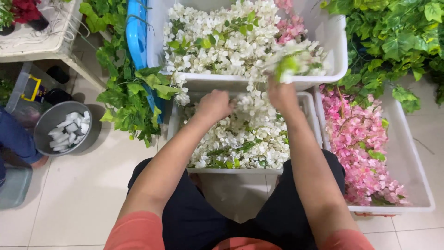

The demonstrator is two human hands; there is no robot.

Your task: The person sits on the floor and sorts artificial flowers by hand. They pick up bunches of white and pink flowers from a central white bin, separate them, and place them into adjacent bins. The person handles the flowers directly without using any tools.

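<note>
Knees flank the near tub's rim [236, 171]; left hand [213, 105] clenched among blossoms, right hand [282, 95] grasping a white sprig [296, 62].

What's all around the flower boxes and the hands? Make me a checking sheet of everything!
Surface: pale tiled floor, seen between the bins.
Job's things: near white bin of white flower sprigs; far white bin with more white and some pink; blurred white sprig.
Clutter: metal bowl of white blocks; bin of pink flowers.
Grippers: left hand closed in the near bin's sprigs; right hand gripping the blurred sprig.
Cables: nothing seen.
Surroundings: green leafy garlands, blue plastic piece, white table.
</note>
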